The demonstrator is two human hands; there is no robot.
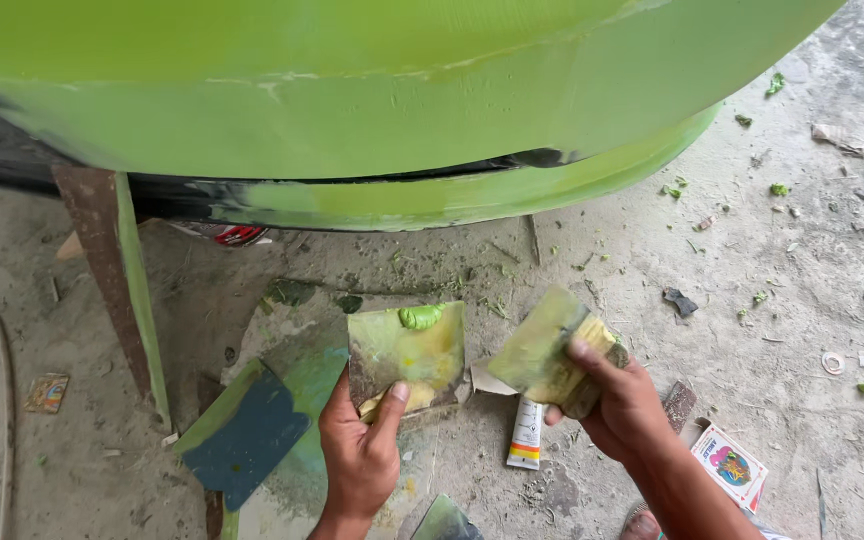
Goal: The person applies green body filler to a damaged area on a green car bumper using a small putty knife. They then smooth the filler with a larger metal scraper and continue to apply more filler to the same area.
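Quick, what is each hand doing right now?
Left hand: closed on a flat square board smeared with green putty.
Right hand: closed on a putty-coated flat scraper.

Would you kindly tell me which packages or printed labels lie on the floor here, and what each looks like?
Small tube: on the floor between the hands, white with an orange-yellow end.
Printed carton: right of the right forearm, flat, white with a colourful picture.
Small packet: far left on the floor, square, yellowish.

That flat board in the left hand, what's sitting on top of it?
On the board, held by the left hand, sits a blob of green putty near its top edge, with yellowish-green smears across the face. The thumb covers part of the lower edge, so that spot is hidden.
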